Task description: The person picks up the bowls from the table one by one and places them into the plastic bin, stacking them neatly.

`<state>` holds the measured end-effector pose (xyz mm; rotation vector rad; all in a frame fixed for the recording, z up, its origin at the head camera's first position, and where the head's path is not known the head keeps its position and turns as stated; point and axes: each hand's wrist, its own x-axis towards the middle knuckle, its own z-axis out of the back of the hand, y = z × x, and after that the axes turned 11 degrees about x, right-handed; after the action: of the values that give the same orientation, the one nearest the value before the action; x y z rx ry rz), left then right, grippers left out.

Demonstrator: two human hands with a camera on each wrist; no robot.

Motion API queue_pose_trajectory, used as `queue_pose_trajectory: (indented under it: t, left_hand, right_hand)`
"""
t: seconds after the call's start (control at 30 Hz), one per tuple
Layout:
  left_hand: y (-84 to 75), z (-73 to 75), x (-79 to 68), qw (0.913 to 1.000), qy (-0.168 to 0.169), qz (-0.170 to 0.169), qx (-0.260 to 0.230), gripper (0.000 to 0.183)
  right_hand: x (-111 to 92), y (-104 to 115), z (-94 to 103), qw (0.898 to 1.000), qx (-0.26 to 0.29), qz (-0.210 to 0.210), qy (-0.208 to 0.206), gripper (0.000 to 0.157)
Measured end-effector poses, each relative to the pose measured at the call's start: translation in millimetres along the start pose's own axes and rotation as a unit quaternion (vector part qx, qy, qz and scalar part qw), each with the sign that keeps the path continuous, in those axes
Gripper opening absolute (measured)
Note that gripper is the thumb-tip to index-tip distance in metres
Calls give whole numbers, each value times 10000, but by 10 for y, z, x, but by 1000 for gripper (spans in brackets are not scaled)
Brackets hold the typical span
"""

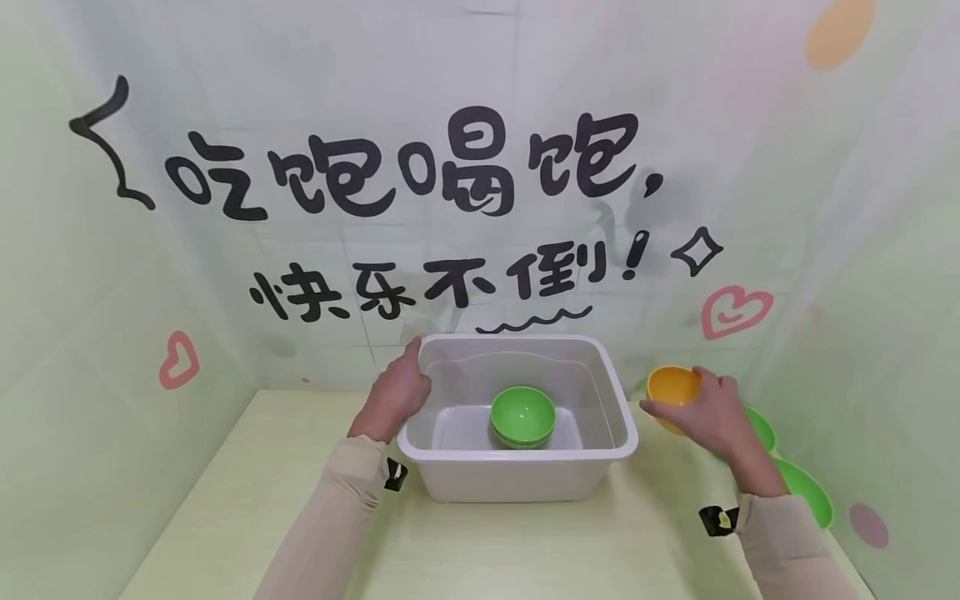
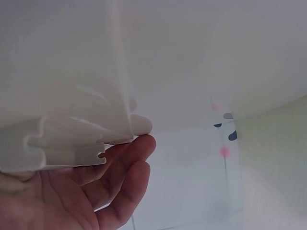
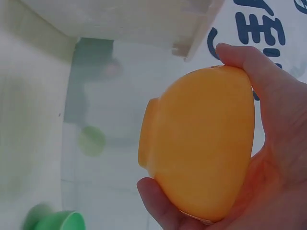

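Observation:
A white plastic tub [image 1: 517,479] stands on the table against the back wall. Inside it sits a green bowl [image 1: 522,414], apparently stacked on another green one. My left hand [image 1: 393,392] grips the tub's left rim; the left wrist view has its fingers [image 2: 132,184] curled under the rim's outer edge. To the right of the tub, my right hand [image 1: 708,412] holds an orange bowl [image 3: 204,143] between thumb and fingers. That bowl is raised off the table, its base turned toward the left in the right wrist view.
Two green dishes [image 1: 804,492] lie at the table's right edge, partly hidden behind my right hand and forearm. A green piece [image 3: 60,221] also shows low in the right wrist view. Walls [image 1: 877,333] covered in printed sheeting enclose the pale table [image 1: 247,500] at the back and sides.

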<state>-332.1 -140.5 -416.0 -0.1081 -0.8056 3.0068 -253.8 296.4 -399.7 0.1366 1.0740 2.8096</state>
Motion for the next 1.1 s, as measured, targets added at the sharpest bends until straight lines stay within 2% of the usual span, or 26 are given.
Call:
queue_pose_trajectory:
  t: [0.37, 0.6, 0.77, 1.1]
  left_hand:
    - [13, 0, 17, 9996, -149, -29, 247, 76]
    - [5, -13, 26, 9992, -278, -51, 297, 76]
    - [10, -28, 15, 9994, -304, -86, 170, 75]
    - [5, -14, -19, 9995, -303, -39, 20, 76]
  right_hand:
    - [57, 307, 136, 9992, 236, 241, 212, 113]
    - [103, 454, 167, 9994, 28, 247, 224, 114]
    - [142, 555, 140, 9992, -146, 311, 189, 114]
    - [236, 795, 45, 9986, -125, 475, 215, 111]
